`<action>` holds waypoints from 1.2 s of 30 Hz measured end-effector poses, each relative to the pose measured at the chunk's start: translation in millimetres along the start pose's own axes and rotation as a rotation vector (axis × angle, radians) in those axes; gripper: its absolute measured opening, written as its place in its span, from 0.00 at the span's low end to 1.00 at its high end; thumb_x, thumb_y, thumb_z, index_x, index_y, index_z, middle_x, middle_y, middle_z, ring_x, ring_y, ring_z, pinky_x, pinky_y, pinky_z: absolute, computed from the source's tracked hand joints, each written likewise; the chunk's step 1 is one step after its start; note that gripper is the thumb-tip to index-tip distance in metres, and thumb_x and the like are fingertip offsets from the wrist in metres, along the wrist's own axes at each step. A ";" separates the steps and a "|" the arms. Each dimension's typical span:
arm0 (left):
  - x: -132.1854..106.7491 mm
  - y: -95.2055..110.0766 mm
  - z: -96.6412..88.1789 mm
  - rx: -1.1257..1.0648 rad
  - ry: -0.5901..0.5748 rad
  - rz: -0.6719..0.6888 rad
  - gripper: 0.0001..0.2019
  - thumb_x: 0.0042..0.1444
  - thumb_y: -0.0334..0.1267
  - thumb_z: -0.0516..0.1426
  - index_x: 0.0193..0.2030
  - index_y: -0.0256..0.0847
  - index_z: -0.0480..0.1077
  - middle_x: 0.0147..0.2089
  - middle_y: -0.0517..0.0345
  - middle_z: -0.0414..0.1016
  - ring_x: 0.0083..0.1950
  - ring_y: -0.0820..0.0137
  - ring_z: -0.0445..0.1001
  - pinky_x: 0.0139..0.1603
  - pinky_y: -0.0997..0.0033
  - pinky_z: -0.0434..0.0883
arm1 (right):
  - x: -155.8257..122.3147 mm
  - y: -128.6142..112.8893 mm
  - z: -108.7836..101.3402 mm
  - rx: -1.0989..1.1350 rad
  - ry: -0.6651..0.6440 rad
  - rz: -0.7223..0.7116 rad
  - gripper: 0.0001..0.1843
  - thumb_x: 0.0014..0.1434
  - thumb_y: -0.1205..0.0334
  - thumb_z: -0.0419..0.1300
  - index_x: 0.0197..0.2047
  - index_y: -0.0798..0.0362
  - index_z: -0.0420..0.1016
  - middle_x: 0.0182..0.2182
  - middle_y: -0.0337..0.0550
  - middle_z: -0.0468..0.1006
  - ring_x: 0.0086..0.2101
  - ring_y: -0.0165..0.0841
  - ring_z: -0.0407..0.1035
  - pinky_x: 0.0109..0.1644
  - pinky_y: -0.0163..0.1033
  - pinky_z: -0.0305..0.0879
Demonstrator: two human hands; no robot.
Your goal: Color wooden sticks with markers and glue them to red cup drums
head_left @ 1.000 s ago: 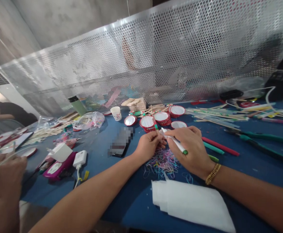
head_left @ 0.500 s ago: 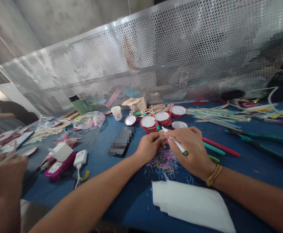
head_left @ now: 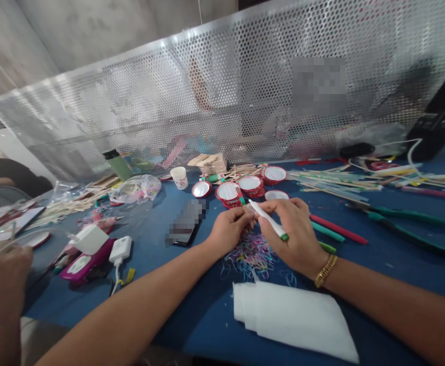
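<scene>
My left hand (head_left: 230,226) is closed, pinching a small flat stick (head_left: 241,195) with red and green colouring on its upper end. In my right hand (head_left: 294,226) is a white marker pen (head_left: 267,219) with a green end, its tip close to the stick. Whether the tip touches the stick I cannot tell. Below both hands lies a heap of thin, multicoloured strands (head_left: 251,256). Just beyond them stand red-edged rolls of tape (head_left: 228,192). A folded white cloth or paper sheet (head_left: 291,315) lies nearer to me.
A dark phone (head_left: 186,223) lies left of my hands, near a white charger (head_left: 120,250). A paper cup (head_left: 179,179) and a green bottle (head_left: 118,165) stand farther back. Pliers (head_left: 409,223) lie right. Another person's hand (head_left: 3,274) is at the left edge. A perforated metal screen (head_left: 222,86) borders the table.
The whole view has shifted slightly, so things sit a little farther left. The marker has swung a little in my right hand, showing more of its barrel. Both hands keep their grip.
</scene>
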State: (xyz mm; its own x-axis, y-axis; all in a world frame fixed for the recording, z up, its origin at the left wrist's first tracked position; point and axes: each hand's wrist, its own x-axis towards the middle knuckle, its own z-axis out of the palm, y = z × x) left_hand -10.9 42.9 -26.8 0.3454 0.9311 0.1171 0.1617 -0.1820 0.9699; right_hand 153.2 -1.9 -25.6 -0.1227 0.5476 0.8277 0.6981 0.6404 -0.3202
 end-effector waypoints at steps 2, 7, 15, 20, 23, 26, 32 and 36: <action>0.4 0.4 -0.2 0.000 -0.005 0.011 0.16 0.56 0.49 0.59 0.27 0.37 0.69 0.25 0.61 0.68 0.25 0.76 0.62 0.27 0.74 0.60 | 0.1 -0.5 -0.2 -0.005 -0.002 -0.020 0.07 0.63 0.61 0.55 0.44 0.50 0.70 0.39 0.43 0.80 0.40 0.39 0.73 0.52 0.50 0.56; 1.1 -0.1 -1.4 0.026 -0.026 0.030 0.17 0.55 0.50 0.60 0.28 0.37 0.70 0.26 0.60 0.71 0.26 0.75 0.64 0.28 0.74 0.61 | 0.3 -1.3 -1.5 0.023 -0.020 -0.032 0.05 0.64 0.62 0.55 0.43 0.49 0.71 0.37 0.40 0.80 0.39 0.37 0.72 0.52 0.50 0.55; 1.9 -4.6 -3.0 0.025 -0.057 0.056 0.16 0.56 0.49 0.59 0.28 0.38 0.68 0.26 0.60 0.71 0.25 0.76 0.64 0.26 0.75 0.60 | 0.4 -5.3 -3.5 0.052 -0.035 -0.065 0.05 0.64 0.63 0.54 0.41 0.49 0.70 0.36 0.40 0.79 0.39 0.37 0.72 0.52 0.50 0.55; 1.8 -4.4 -3.0 0.054 -0.045 0.056 0.15 0.56 0.48 0.59 0.28 0.38 0.68 0.27 0.60 0.71 0.25 0.75 0.65 0.27 0.75 0.61 | -0.1 -4.4 -2.1 0.046 -0.042 -0.051 0.05 0.64 0.62 0.54 0.40 0.49 0.70 0.35 0.40 0.79 0.38 0.36 0.71 0.52 0.50 0.55; 2.0 -5.3 -3.5 0.065 -0.053 0.068 0.15 0.57 0.48 0.58 0.28 0.38 0.68 0.27 0.59 0.72 0.26 0.75 0.65 0.27 0.75 0.61 | -0.8 -2.6 -1.0 0.043 -0.045 -0.053 0.05 0.65 0.62 0.53 0.41 0.49 0.71 0.35 0.40 0.78 0.38 0.36 0.71 0.52 0.50 0.54; 2.2 -5.7 -3.9 0.073 -0.059 0.072 0.15 0.57 0.48 0.59 0.28 0.38 0.68 0.27 0.59 0.72 0.26 0.75 0.66 0.27 0.75 0.61 | -1.3 -1.7 -0.3 0.039 -0.055 -0.048 0.06 0.64 0.62 0.54 0.41 0.49 0.71 0.36 0.40 0.78 0.38 0.36 0.70 0.53 0.50 0.54; 1.5 -2.0 -2.8 0.052 -0.022 0.043 0.15 0.56 0.48 0.59 0.28 0.38 0.68 0.26 0.60 0.72 0.25 0.75 0.66 0.27 0.74 0.62 | 0.5 -3.8 -2.1 0.010 -0.021 -0.033 0.05 0.63 0.63 0.55 0.41 0.49 0.71 0.35 0.40 0.79 0.38 0.37 0.72 0.52 0.49 0.54; 0.7 0.0 -2.6 0.030 -0.027 0.037 0.16 0.54 0.49 0.60 0.28 0.38 0.68 0.25 0.60 0.72 0.24 0.75 0.66 0.26 0.75 0.61 | 0.7 -4.6 -2.6 0.023 -0.030 -0.046 0.05 0.64 0.63 0.54 0.41 0.50 0.71 0.36 0.40 0.79 0.38 0.36 0.71 0.52 0.49 0.55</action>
State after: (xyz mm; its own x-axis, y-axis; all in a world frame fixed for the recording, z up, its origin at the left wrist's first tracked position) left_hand -13.1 44.3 -26.2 0.3765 0.9147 0.1470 0.1754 -0.2262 0.9582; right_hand 151.8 -5.8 -22.4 -0.1760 0.5329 0.8277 0.6746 0.6776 -0.2929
